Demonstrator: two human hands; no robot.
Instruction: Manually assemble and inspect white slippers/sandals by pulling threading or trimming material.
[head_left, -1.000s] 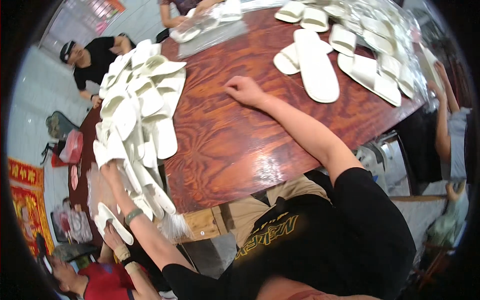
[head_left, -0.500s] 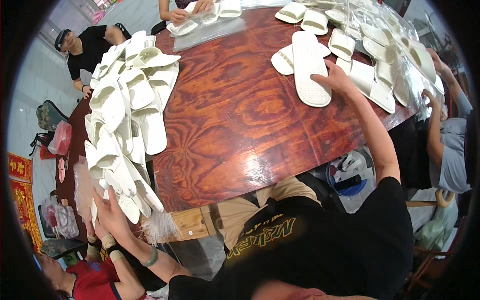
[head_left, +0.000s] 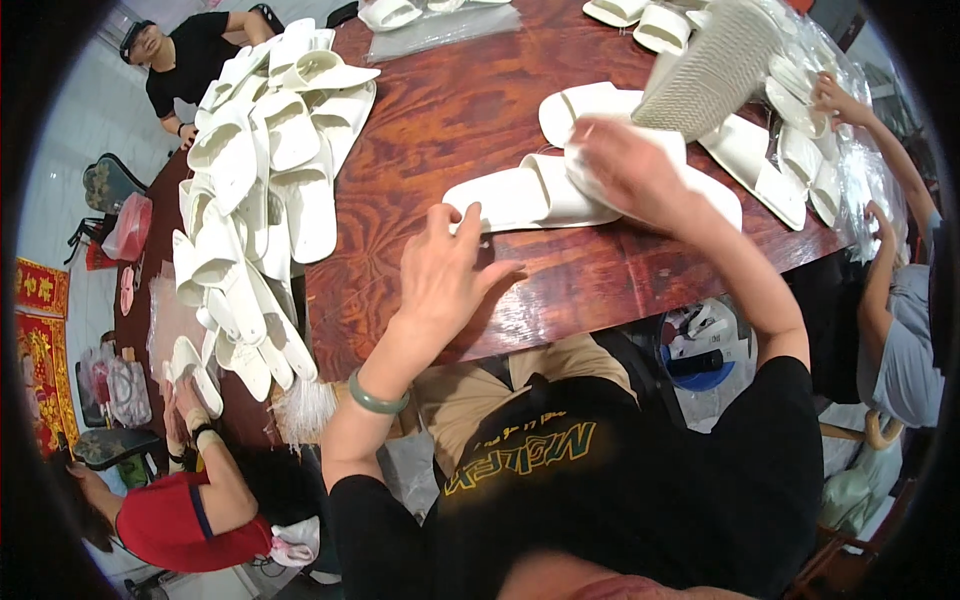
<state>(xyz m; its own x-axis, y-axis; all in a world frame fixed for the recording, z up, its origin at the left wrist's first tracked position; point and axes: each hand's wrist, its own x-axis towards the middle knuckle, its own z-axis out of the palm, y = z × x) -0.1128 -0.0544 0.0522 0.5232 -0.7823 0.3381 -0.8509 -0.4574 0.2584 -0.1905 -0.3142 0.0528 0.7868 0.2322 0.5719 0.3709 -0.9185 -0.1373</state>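
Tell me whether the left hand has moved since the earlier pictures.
Yes. The left hand was down off the left edge of the wooden table, by the slipper pile; now it rests on the tabletop, touching a white slipper.

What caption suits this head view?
Left hand touches a white slipper on the table; right hand lifts another.
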